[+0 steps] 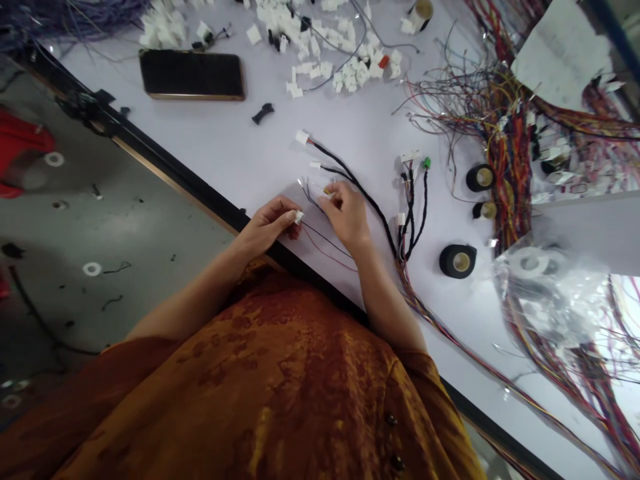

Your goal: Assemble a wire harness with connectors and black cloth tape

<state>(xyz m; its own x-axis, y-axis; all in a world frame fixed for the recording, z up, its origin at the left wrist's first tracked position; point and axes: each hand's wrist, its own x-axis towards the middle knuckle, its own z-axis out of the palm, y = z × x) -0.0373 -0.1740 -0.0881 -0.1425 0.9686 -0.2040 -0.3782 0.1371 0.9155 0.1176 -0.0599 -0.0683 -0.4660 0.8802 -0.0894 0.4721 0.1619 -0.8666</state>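
On the far left, a messy bunch of purple wires point(85, 23) lies on the pale table point(225, 143). Below the table's edge is the grey floor point(150, 227), with flat white rings point(92, 264) and a bright red thing point(20, 150), partly cut off.

Next comes a flat black phone with a gold edge point(193, 75), at the far side. Nearer, the left hand point(273, 223) is by the table's edge. Its thumb and finger pinch a small white plastic plug point(299, 217). A thin pink-red wire point(320, 247) and a thin dark wire run from the plug to the right, toward the right arm. Farther off lie a small black piece shaped like a bow point(263, 113) and a big heap of white plastic plugs point(350, 70).

The right hand point(347, 210) is near the left hand, but they do not touch. Its fingers are bent. Thin dark wires with shiny tips point(309, 193) stick out beside them, but I cannot tell if the fingers grip them.

Just past that hand is a black-wrapped cable with white ends point(367, 197). To its right is a small green plug point(427, 163) on another black cable. Farther right are fat rolls of black tape point(449, 250), a thick bunch of colourful wires point(515, 153), a see-through plastic bag point(560, 287) and a white sheet of paper point(560, 57).
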